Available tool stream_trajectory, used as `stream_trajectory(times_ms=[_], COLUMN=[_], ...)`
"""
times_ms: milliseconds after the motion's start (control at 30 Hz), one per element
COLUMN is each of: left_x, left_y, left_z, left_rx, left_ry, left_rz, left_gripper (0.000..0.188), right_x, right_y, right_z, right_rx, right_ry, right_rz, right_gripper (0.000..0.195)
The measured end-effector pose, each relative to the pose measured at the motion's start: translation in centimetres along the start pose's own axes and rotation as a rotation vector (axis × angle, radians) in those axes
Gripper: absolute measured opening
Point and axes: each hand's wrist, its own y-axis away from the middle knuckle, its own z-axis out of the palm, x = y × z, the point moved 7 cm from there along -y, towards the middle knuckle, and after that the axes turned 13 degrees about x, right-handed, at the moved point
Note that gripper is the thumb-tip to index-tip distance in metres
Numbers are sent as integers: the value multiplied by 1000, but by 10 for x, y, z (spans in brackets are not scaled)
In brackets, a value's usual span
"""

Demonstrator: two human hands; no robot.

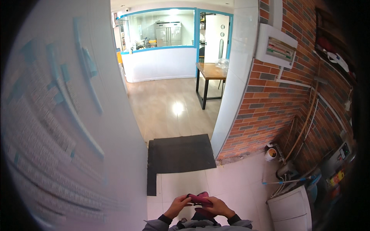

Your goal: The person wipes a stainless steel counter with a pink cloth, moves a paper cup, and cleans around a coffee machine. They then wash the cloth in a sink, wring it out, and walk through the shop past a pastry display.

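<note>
Low in the view, close to the body, both hands hold one dark red fabric item with a black edge; its exact kind cannot be told. My left hand grips its left end between thumb and fingers. Around the right end closes my right hand. More dark red material shows just above and below the hands. Grey sleeves with dark cuffs cover both wrists. Part of a shoe shows beneath, on the pale tiled floor.
A dark mat lies across the doorway ahead. Beyond stand a wooden table and a white counter. Papered white wall runs along the left. At right are a brick wall, a small bucket and a white cabinet.
</note>
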Motion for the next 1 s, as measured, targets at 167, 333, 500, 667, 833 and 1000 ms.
stream_trajectory(times_ms=[167, 333, 500, 667, 833, 1000], left_x=[29, 111, 182, 220, 188, 161], left_y=[-126, -254, -350, -432, -490, -452], left_z=[-10, -21, -37, 11, 91, 212], left_rx=[-18, 82, 222, -35, -472, -1027], left_ry=[-33, -21, 28, -241, -379, -710], left_rz=[-44, 30, 78, 165, -180, -118], left_gripper=[28, 28, 29, 32, 25, 17], right_x=[48, 51, 62, 72, 120, 106], right_y=[-116, -273, -416, -462, -400, -283], right_z=[-5, -50, -87, -133, -140, -164], right_rx=[-41, 19, 32, 337, 812, 1052], right_ry=[-127, -21, -59, -134, -83, -119], right_rz=[23, -96, -177, -4, 238, 678], right_gripper=[46, 42, 44, 45, 45, 46])
